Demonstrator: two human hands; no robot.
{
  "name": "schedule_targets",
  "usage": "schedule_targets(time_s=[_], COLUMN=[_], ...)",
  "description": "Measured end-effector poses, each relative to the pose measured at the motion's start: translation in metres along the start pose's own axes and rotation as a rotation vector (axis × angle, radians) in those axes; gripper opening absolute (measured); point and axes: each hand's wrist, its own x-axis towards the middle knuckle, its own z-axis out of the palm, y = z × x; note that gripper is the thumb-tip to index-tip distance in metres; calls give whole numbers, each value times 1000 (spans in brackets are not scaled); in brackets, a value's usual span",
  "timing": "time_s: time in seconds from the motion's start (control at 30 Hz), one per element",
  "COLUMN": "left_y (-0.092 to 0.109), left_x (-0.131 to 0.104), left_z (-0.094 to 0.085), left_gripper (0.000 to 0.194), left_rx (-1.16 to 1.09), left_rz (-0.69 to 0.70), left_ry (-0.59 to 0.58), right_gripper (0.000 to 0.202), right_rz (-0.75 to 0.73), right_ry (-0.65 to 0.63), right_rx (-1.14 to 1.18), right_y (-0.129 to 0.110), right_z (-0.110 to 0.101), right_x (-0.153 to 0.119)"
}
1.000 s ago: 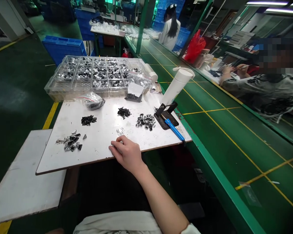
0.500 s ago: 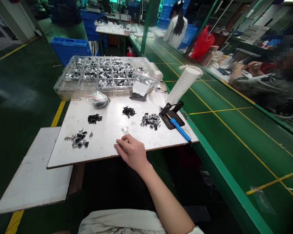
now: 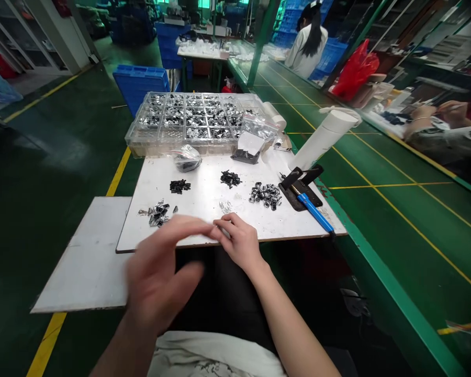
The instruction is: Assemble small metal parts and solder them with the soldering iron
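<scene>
My left hand, smeared by motion, hangs over the table's front edge with thumb and fingers apart and nothing seen between them. Its fingertips reach my right hand, whose fingers are bent together at the edge of the white table; what they pinch, if anything, is hidden. Just beyond lies a small scatter of tiny metal pieces. Shiny angular pieces lie left, small black parts and another black heap farther back, and black-and-silver clips to the right.
A blue-handled soldering iron rests on a black stand at the right. Behind are a clear compartment box of parts, plastic bags and a white bottle. A co-worker's hands show far right.
My left hand has come into view from below and reached my right hand. The view has swung left, so the table sits farther right. My right hand stays at the table edge.
</scene>
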Motion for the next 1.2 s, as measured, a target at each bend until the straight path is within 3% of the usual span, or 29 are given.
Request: schedule_targets(time_s=[0.1,0.17,0.27,0.47,0.63,0.67,0.77,0.83,0.97,1.2], left_y=[-44,-72,-92,-85,-90,-92,-96,-95,-89,-89], left_x=[4,4,4,18,19,17,13,13,16,15], left_z=[9,14,18,17,16,16,16,15,15,16], left_gripper=[17,17,21,18,14,14,17,16,11,10], left_rx=[277,432,587,652,640,646,631,612,596,544], left_rz=[-109,-156,-141,-171,-177,-157,-128,-157,-237,-186], left_ry=[-105,-96,-163,-308,-323,-315,-307,-307,-301,-277], right_gripper=[25,23,18,17,32,30,16,15,19,26], right_rz=[-11,-10,8,23,-22,-15,90,190,245,281], right_ry=[32,75,109,-1,-244,-255,-118,-123,-308,-261], right_rx=[48,67,40,-9,189,222,121,-81,-300,-346], right_y=[0,0,0,1,6,9,25,36,48,49], right_z=[0,1,5,1,-34,-41,-53,-50,-34,-19], right_x=[-1,-2,-3,-4,7,13,42,65,98,105])
